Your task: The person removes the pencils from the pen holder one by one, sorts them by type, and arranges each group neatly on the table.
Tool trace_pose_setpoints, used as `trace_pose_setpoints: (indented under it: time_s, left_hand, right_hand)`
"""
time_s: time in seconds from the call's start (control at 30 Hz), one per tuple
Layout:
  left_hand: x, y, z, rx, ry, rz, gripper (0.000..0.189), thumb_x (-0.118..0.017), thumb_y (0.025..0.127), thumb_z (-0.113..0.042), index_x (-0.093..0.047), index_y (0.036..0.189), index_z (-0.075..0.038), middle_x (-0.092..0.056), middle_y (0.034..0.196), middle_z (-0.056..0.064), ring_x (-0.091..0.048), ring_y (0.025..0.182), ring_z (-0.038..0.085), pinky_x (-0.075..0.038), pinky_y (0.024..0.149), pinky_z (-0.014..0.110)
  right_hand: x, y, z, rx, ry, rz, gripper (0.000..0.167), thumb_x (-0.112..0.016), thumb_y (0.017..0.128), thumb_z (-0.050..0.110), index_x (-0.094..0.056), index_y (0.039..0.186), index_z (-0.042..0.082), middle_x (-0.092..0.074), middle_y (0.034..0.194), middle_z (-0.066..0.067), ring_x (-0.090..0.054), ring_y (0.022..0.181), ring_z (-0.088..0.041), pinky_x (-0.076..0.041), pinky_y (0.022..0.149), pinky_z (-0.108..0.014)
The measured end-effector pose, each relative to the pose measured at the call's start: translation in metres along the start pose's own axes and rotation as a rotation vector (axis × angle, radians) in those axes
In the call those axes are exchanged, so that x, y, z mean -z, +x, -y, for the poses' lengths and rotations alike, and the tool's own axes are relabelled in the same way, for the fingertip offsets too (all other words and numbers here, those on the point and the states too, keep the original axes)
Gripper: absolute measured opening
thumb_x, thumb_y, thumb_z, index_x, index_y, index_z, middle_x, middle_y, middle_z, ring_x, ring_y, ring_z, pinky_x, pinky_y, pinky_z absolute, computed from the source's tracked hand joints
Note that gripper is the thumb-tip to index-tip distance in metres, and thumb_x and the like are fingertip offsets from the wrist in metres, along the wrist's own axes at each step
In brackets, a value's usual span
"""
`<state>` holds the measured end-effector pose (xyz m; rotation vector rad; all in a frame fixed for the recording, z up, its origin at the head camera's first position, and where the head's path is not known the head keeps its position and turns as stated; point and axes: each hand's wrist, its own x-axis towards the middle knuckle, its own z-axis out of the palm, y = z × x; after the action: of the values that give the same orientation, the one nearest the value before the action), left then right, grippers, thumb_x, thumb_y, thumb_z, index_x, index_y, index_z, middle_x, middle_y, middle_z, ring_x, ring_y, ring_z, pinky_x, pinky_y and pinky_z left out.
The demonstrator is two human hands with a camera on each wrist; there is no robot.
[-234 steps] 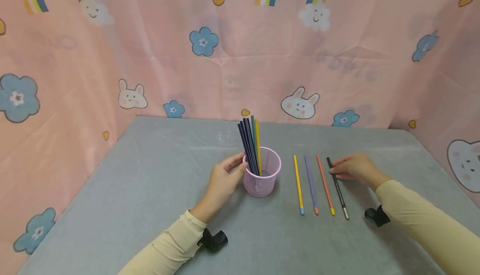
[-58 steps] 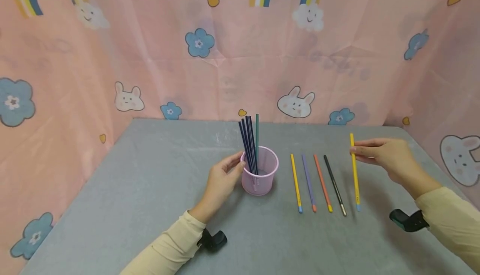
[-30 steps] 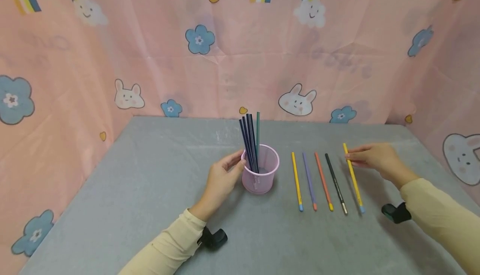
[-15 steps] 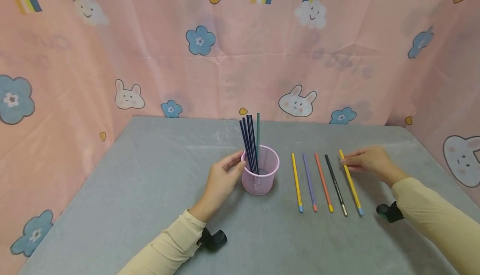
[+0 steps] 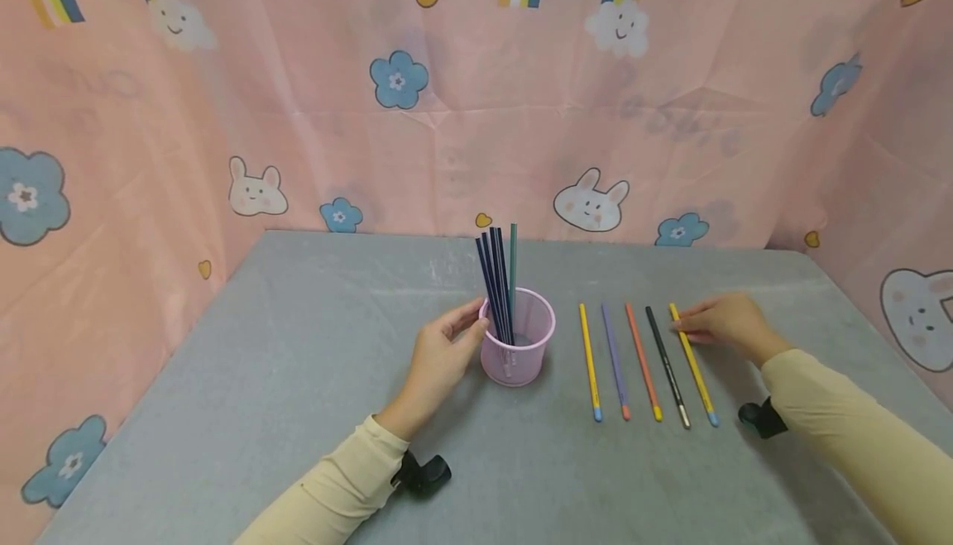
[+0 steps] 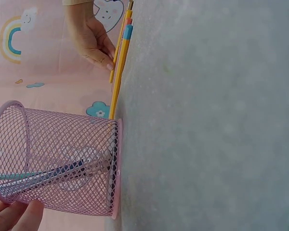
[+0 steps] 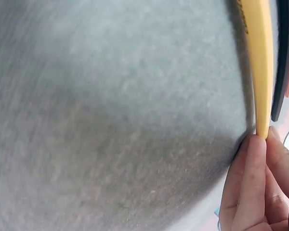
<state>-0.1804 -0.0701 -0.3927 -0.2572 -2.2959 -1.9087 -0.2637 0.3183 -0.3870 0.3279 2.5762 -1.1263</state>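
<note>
At the table's right, my right hand (image 5: pixel 725 326) pinches the far end of a yellow pencil (image 5: pixel 694 367) with a blue tip. That pencil lies at the right end of a row, beside a black pencil (image 5: pixel 668 367). Further left in the row are an orange pencil (image 5: pixel 644 363), a purple pencil (image 5: pixel 615 363) and another yellow pencil (image 5: pixel 590 363). My left hand (image 5: pixel 438 359) grips the rim of a pink mesh pencil cup (image 5: pixel 524 363), thumb outside. Several dark blue pencils (image 5: pixel 494 284) and a green one (image 5: pixel 512 264) lean inside the cup. In the right wrist view, fingertips (image 7: pixel 255 149) hold the yellow pencil's end.
A grey table (image 5: pixel 298 363) carries the cup and the row. Pink printed fabric (image 5: pixel 335 140) hangs behind the table and along both sides. Black wrist cameras (image 5: pixel 424 476) are strapped at both sleeves.
A yellow pencil left the cup in my right hand and came down onto the table, right of the black one, shifting slightly left lately. My left hand stays on the cup.
</note>
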Motion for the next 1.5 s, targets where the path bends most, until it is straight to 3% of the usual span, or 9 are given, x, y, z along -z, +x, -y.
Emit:
trace_pose_setpoints:
  time_s: [0.23,0.43,0.57,0.7,0.8,0.97,1.03,1.23,1.5]
  left_hand:
    - [0.000,0.001,0.000,0.004,-0.003,0.003,0.038,-0.063,0.097,-0.012,-0.061,0.132,0.001,-0.066,0.131,0.016,-0.062,0.125,0.028,-0.047,0.110,0.041]
    - [-0.001,0.000,0.000,-0.021,0.011,0.007,0.038,-0.063,0.097,-0.012,-0.061,0.132,0.003,-0.066,0.131,0.018,-0.062,0.125,0.031,-0.047,0.109,0.044]
    - [-0.001,-0.001,0.000,-0.013,0.001,0.007,0.038,-0.063,0.097,-0.012,-0.061,0.132,0.002,-0.066,0.131,0.018,-0.062,0.125,0.030,-0.047,0.110,0.044]
    - [-0.001,0.000,-0.001,0.001,-0.009,0.004,0.038,-0.063,0.097,-0.012,-0.061,0.132,0.001,-0.066,0.132,0.017,-0.061,0.126,0.029,-0.046,0.111,0.043]
    - [-0.001,0.000,0.000,0.003,-0.019,0.006,0.038,-0.063,0.097,-0.012,-0.061,0.133,0.001,-0.066,0.132,0.016,-0.061,0.126,0.029,-0.046,0.110,0.042]
    - [0.000,0.000,0.001,0.002,-0.022,0.002,0.038,-0.063,0.097,-0.012,-0.061,0.133,0.002,-0.065,0.132,0.017,-0.061,0.126,0.029,-0.047,0.109,0.041]
    - [0.001,0.000,0.002,-0.005,-0.012,0.000,0.038,-0.063,0.097,-0.013,-0.061,0.132,0.002,-0.066,0.131,0.017,-0.062,0.125,0.029,-0.048,0.109,0.042]
    - [0.001,0.001,0.001,0.004,-0.005,-0.006,0.038,-0.064,0.097,-0.013,-0.062,0.132,0.000,-0.066,0.131,0.016,-0.062,0.126,0.029,-0.047,0.110,0.043]
    - [0.000,0.000,0.001,0.001,-0.001,-0.003,0.037,-0.064,0.097,-0.013,-0.062,0.132,0.000,-0.067,0.130,0.016,-0.062,0.125,0.029,-0.048,0.109,0.043]
  right_hand:
    - [-0.005,-0.003,0.003,0.028,-0.048,-0.040,0.038,-0.074,0.088,0.012,-0.066,0.111,-0.018,-0.075,0.086,-0.012,-0.066,0.064,-0.002,-0.061,0.063,-0.024]
    - [-0.006,-0.004,0.003,0.025,-0.058,-0.049,0.039,-0.075,0.088,0.012,-0.066,0.112,-0.019,-0.075,0.083,-0.011,-0.067,0.064,-0.004,-0.061,0.063,-0.025]
    - [-0.003,-0.003,0.002,0.005,-0.055,-0.047,0.045,-0.074,0.090,0.016,-0.063,0.119,-0.017,-0.076,0.091,-0.017,-0.068,0.066,-0.003,-0.062,0.066,-0.026]
    - [0.003,-0.010,0.001,0.020,-0.062,-0.055,0.055,-0.068,0.094,0.028,-0.057,0.131,-0.012,-0.072,0.113,-0.023,-0.070,0.076,-0.003,-0.062,0.078,-0.034]
    - [0.004,-0.017,0.003,0.038,0.011,-0.071,0.059,-0.065,0.096,0.034,-0.054,0.137,-0.008,-0.073,0.117,-0.017,-0.070,0.081,0.000,-0.061,0.084,-0.035]
    - [0.000,-0.027,0.013,0.081,0.183,-0.040,0.062,-0.065,0.096,0.036,-0.051,0.140,-0.006,-0.075,0.100,0.010,-0.071,0.082,0.005,-0.061,0.083,-0.025]
    - [-0.003,-0.031,0.018,0.102,0.215,-0.009,0.062,-0.065,0.097,0.034,-0.050,0.141,-0.007,-0.075,0.098,0.013,-0.070,0.084,0.007,-0.060,0.085,-0.025]
    - [-0.018,-0.044,0.036,0.146,0.259,0.023,0.061,-0.064,0.097,0.034,-0.049,0.142,-0.004,-0.073,0.100,0.017,-0.068,0.087,0.010,-0.056,0.093,-0.028]
    - [-0.045,-0.064,0.062,0.219,0.351,0.045,0.055,-0.062,0.099,0.028,-0.049,0.143,-0.003,-0.073,0.114,0.009,-0.068,0.094,0.009,-0.055,0.096,-0.027]
